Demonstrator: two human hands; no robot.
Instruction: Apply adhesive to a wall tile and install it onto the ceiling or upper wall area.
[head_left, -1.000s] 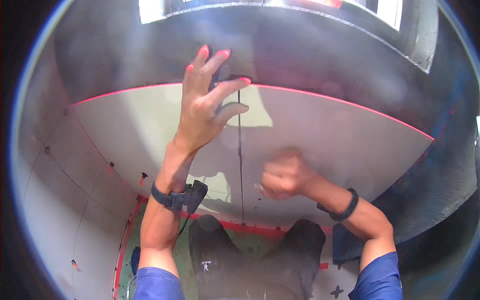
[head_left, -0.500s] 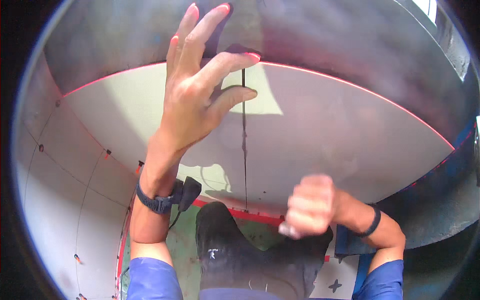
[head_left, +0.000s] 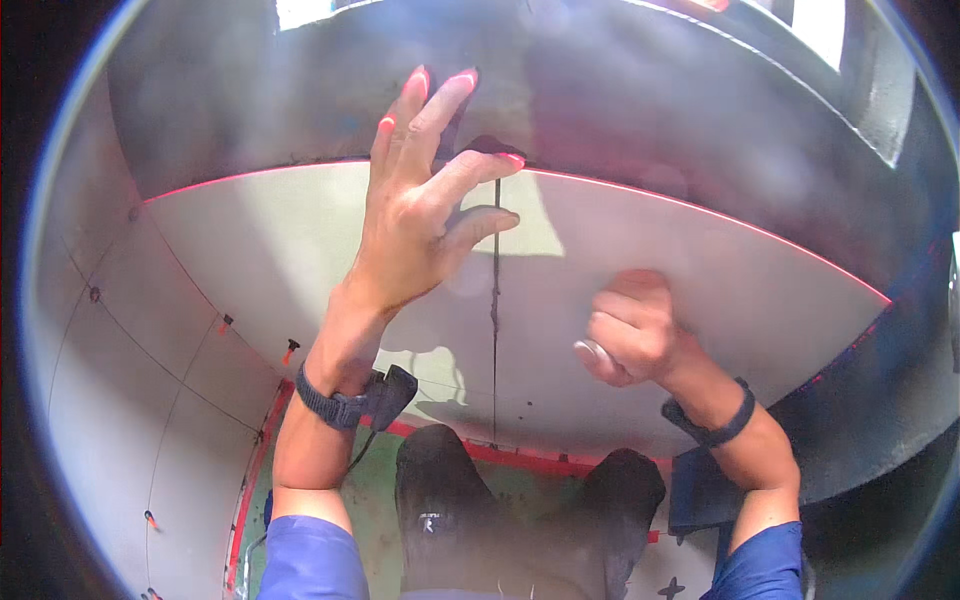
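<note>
My left hand [head_left: 405, 215] has its fingers spread, with the fingertips at the dark curved surface [head_left: 340, 100] beyond the pale panel. A red line of light crosses its fingertips, and its thumb is held apart above the panel. Over the right part of the large pale panel [head_left: 700, 330], my right hand [head_left: 632, 330] is curled into a fist. Nothing sticks out of that fist; whether it touches the panel I cannot tell. A dark seam [head_left: 496, 290] runs down the panel between my hands.
Pale tiles with thin joints [head_left: 110, 400] lie at the left, with small orange-and-black pegs [head_left: 291, 351] in several joints. A red strip [head_left: 510, 456] borders the panel's near edge, by my knees [head_left: 435, 490]. A dark curved band [head_left: 850, 400] stands at the right.
My right fist has moved up and farther away over the panel, from near my knee. The left hand keeps its spread pose at the far edge; the view has shifted slightly.
</note>
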